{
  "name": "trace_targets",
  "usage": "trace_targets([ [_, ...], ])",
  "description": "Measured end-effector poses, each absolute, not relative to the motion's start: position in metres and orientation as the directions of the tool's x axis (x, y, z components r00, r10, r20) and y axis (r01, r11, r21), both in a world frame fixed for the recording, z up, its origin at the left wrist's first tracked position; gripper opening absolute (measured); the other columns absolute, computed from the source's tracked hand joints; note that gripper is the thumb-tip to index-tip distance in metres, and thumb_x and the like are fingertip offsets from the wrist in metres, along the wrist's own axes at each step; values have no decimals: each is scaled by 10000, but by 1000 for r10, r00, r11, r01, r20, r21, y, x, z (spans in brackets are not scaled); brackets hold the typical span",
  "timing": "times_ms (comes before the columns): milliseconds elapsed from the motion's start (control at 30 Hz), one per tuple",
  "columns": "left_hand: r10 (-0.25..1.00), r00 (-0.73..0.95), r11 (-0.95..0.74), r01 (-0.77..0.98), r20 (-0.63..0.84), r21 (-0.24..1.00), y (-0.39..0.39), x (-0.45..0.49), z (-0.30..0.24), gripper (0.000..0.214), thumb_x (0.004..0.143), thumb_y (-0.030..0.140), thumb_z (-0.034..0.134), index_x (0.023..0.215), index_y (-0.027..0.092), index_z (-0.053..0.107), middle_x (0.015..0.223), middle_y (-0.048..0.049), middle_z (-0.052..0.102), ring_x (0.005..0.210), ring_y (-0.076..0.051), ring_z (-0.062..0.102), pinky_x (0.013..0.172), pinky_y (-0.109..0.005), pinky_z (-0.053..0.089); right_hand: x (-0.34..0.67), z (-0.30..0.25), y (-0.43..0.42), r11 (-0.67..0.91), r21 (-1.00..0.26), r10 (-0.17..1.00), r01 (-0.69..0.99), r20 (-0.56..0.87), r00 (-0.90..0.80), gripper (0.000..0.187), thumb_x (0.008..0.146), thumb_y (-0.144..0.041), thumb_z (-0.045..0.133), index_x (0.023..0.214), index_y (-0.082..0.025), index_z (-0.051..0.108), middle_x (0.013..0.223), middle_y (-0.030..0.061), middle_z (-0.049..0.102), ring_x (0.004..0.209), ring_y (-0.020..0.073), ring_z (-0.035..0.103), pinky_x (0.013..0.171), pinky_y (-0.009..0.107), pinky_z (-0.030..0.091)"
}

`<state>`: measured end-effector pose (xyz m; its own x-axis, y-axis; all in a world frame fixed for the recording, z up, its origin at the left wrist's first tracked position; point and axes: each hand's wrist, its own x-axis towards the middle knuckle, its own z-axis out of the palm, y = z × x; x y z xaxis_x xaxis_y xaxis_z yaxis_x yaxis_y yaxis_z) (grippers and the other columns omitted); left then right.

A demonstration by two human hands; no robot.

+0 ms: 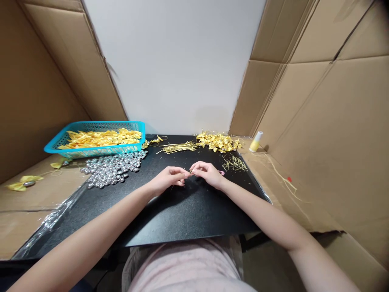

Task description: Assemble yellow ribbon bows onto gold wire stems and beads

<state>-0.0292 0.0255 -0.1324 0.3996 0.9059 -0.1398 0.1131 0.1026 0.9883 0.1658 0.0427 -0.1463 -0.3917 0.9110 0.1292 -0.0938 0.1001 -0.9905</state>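
My left hand (169,179) and my right hand (207,172) meet over the middle of the black table (182,215). Both pinch a small thin gold piece (190,171) between their fingertips; it is too small to make out further. A bundle of thin gold wires (178,147) lies just beyond the hands. Behind the right hand sits a heap of small yellow bows (219,141). A few gold wire scraps (234,163) lie to the right.
A blue basket (94,152) of yellow ribbon pieces stands at the back left, with a pile of silver beads (113,170) in front of it. A yellow thread spool (256,141) stands at the right. Cardboard walls enclose both sides. A finished yellow bow (24,183) lies far left.
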Motion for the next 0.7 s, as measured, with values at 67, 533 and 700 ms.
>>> trace_targets([
  [67,893,411,149,109,-180,983,27,-31,-131,342,610,421,786,775,132,707,557,41,447,500,-62,328,468,-193,250,168,-148,46,157,-987,914,-38,160,-373,279,632,-433,765,649,-177,655,827,21,646,740,132,580,728,285,440],
  [533,856,452,299,-41,-249,953,28,-30,-137,395,641,409,771,894,113,708,549,85,277,484,-46,147,441,-199,95,164,-142,21,680,-501,694,535,675,-251,156,728,-343,725,728,-213,639,922,47,599,943,209,510,895,375,347],
  [700,866,436,271,1,-244,962,27,-28,-138,369,650,439,760,802,108,704,558,74,303,494,-47,142,457,-217,87,155,-146,19,609,-411,721,678,644,-257,130,803,-314,674,721,-212,682,884,44,621,924,212,501,874,388,290],
])
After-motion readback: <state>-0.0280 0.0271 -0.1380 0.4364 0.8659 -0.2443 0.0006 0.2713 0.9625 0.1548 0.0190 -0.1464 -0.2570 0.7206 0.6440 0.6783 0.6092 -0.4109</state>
